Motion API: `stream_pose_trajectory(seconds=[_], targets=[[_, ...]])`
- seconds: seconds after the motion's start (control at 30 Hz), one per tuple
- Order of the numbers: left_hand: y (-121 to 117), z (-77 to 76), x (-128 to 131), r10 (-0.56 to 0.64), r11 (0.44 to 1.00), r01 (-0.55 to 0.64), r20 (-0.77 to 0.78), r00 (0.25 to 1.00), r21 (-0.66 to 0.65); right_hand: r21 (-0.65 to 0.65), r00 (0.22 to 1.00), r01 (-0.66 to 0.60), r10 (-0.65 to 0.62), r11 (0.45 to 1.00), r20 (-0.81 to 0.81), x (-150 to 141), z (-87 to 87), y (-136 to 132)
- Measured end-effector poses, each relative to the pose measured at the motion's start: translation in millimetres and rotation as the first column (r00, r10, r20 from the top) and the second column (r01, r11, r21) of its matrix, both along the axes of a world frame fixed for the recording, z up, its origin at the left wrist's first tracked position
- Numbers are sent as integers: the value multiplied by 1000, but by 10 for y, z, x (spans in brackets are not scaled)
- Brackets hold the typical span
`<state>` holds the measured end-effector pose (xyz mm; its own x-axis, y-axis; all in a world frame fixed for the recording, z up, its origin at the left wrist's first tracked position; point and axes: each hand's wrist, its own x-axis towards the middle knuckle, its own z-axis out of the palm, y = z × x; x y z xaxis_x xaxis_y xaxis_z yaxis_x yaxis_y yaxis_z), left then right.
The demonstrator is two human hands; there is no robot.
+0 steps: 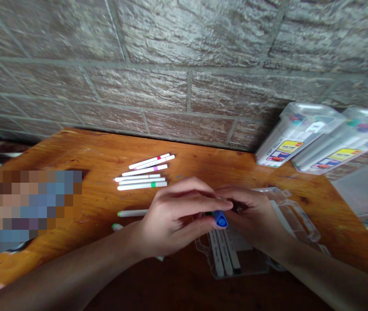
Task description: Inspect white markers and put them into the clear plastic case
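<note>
My left hand (177,216) pinches a marker with a blue end (221,219) between thumb and fingers; the blue end points toward me and the rest of the marker is hidden. Close against its fingertips is my right hand (255,218), its fingers curled inward. What the right fingers hold is hidden behind the hands. Below both hands lies an opened clear plastic case (257,267), with several white markers (225,255) side by side in it. Its clear lid part (303,222) shows beyond my right wrist.
Several white markers (143,178) lie on the wooden table (99,151) beyond my left hand. Green-tipped markers (132,213) lie partly under my left arm. Two upright clear marker cases (287,138) stand by the brick wall (158,86). A pixelated area covers the left side.
</note>
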<state>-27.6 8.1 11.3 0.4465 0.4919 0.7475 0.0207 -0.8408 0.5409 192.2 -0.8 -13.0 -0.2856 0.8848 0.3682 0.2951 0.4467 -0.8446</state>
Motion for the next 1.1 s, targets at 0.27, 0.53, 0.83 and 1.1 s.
stream_pose_trajectory(seconds=[0.27,0.53,0.83,1.1], targets=[[-4,29,1,14,1000,-14,-20,1000,-1,0,1000,-13,13,1000,4,0,15,6],[32,54,1,139,990,-139,58,989,-2,-13,996,51,-50,999,80,-10,32,-15],[35,49,-10,130,991,-133,69,989,32,0,996,55,-55,999,66,-6,10,-7],[-23,53,-19,39,996,-39,1,999,79,-4,1000,13,-13,1000,17,-3,30,-6]])
